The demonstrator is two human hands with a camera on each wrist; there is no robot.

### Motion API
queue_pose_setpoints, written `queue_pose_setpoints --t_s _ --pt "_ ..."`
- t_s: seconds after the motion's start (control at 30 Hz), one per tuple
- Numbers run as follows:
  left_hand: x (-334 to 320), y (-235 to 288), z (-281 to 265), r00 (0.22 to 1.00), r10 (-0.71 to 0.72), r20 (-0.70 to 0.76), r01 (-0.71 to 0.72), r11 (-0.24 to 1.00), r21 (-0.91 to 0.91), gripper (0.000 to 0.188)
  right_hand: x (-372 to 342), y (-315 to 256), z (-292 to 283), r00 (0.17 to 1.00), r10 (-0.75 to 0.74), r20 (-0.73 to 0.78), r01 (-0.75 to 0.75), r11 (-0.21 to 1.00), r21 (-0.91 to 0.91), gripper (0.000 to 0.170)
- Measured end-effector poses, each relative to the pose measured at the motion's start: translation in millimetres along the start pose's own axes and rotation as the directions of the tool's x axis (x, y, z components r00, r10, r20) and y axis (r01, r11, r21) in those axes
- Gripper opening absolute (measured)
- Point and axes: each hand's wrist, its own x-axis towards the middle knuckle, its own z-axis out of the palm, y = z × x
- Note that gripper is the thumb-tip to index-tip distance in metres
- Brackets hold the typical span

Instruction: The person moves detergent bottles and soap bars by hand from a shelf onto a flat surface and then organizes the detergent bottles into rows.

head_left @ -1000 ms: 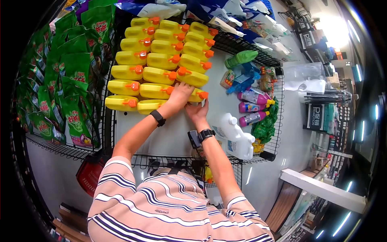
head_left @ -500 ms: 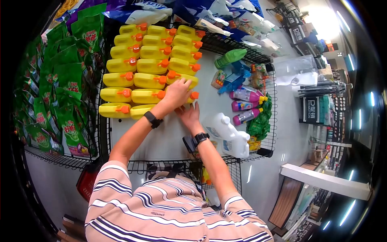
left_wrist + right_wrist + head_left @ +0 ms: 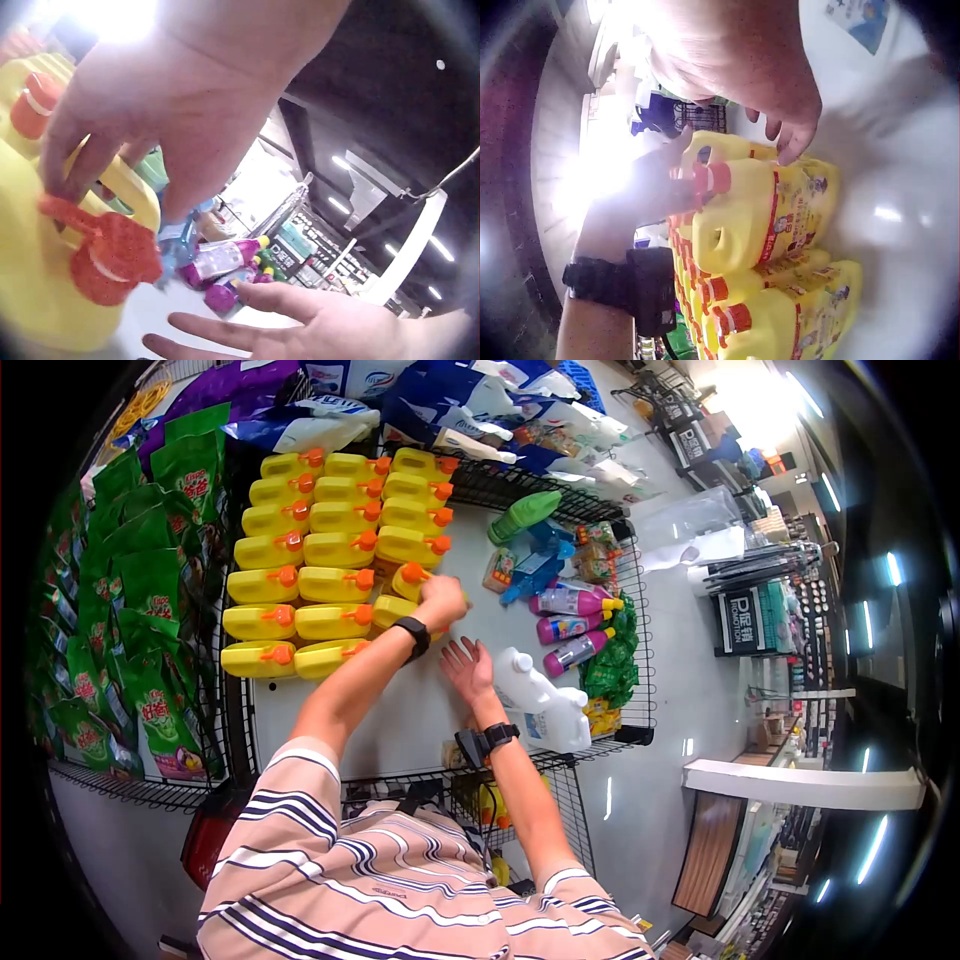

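My left hand (image 3: pixel 443 603) grips the handle of a yellow jug (image 3: pixel 139 191) at the right front of a block of similar jugs. That jug's orange cap (image 3: pixel 410 573) points left, opposite to its neighbours. In the left wrist view the fingers curl through the handle. My right hand (image 3: pixel 470 672) hovers just in front and to the right, palm up, fingers spread, holding nothing. Much of the gripped jug lies behind the left hand in the head view. Labels on the jugs' fronts show in the right wrist view.
On the same white surface (image 3: pixel 330 725), white bottles (image 3: pixel 540 700) stand right of my right hand. Purple bottles (image 3: pixel 575 625) and a green bottle (image 3: pixel 523 515) are farther right and back. A black wire rim (image 3: pixel 645 650) encloses the display; green bags (image 3: pixel 150 600) fill the left rack.
My right hand has drawn away from the jugs, its palm turning up. The left hand has closed over the reversed jug's handle, and that jug has shifted. The head view has turned slightly rightward.
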Motion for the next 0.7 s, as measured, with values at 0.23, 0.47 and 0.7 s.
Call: queue_pose_setpoints --t_s 0.23,0.47,0.7 --pt "9 49 41 0.932 0.315 0.178 -0.359 0.863 0.354 0.035 6 -16 -12 0.975 -0.207 -0.085 0.190 0.966 -0.178 0.059" --pt "32 20 26 0.660 0.752 0.008 -0.752 0.659 0.019 0.012 14 -31 -16 0.990 -0.060 -0.126 0.068 0.996 0.059 0.070" --pt "26 -43 -18 0.463 0.882 0.086 -0.886 0.457 0.080 0.007 15 -45 18 0.998 0.051 -0.043 -0.036 0.954 0.298 0.075"
